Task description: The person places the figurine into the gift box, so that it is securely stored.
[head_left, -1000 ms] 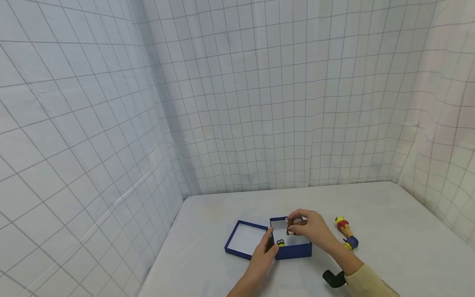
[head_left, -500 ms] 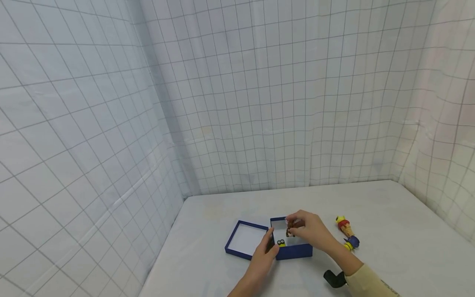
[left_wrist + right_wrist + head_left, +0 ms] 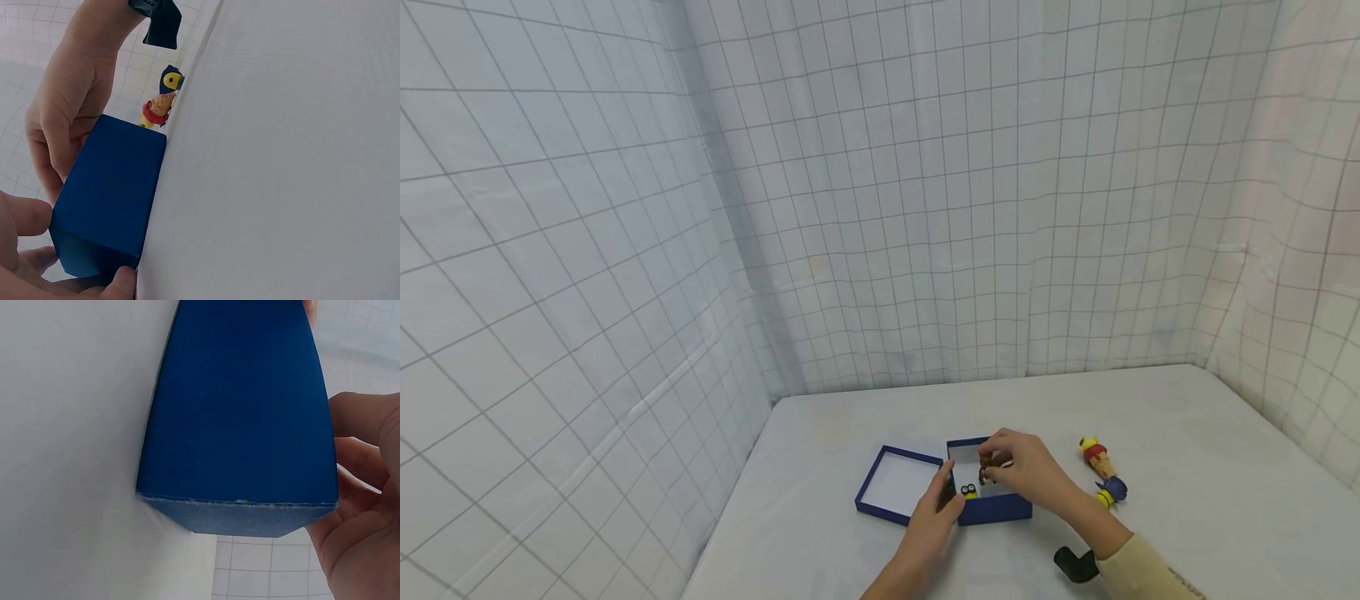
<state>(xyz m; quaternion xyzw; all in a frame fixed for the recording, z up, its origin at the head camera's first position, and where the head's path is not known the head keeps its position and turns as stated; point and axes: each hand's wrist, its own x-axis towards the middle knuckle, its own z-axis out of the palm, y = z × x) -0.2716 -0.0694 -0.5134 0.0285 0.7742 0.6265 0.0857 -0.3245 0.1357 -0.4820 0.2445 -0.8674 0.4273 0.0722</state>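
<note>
An open blue box with a white inside [image 3: 996, 509] stands on the table. My left hand [image 3: 931, 515] holds its left end, thumb at the front corner and fingers along the side. The left wrist view shows the same hand's fingers about the end of the box [image 3: 111, 187]. Over the box, my right hand [image 3: 1026, 471] pinches a small brown figure [image 3: 983, 477] between thumb and fingers. A small yellow figure with big round eyes [image 3: 969, 492] lies in the front left corner. In the right wrist view, the box wall [image 3: 240, 406] hides the brown figure and some fingertips.
Left of the box lies a blue-rimmed white lid [image 3: 895, 483]. To the right lie an ice-cream-cone figure with yellow and red parts [image 3: 1096, 456] and a blue-and-yellow figure [image 3: 1111, 492]. Gridded white cloth [image 3: 925, 208] hangs behind the table.
My right hand has sunk slightly, and the brown figure in its fingers has turned a little. The left hand and the box have stayed put.
</note>
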